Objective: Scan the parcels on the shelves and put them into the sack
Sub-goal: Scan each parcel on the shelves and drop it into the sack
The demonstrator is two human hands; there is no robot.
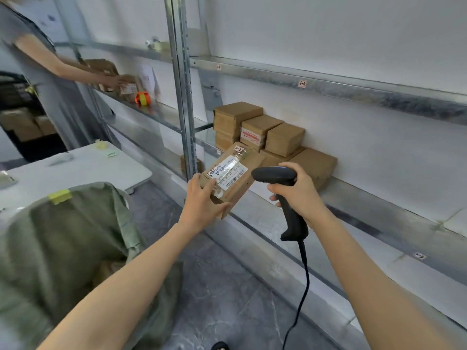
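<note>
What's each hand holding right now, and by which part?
Left hand grips the cardboard parcel by its near end. Right hand grips the black barcode scanner by its handle, scanner head pointed at the parcel.

The tag [302,83] on the upper shelf rail [333,90] says 1-2, and so does the sticker [238,148] on the parcel [241,192]. Its barcode label [232,174] is too blurry to read.

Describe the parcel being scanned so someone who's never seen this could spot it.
Find the metal shelf along the white wall, holding a stack of brown parcels. In front of it the left hand holds one parcel beside the black scanner in the right hand. Unlike those, it is off the shelf, its white barcode label facing up.
</note>
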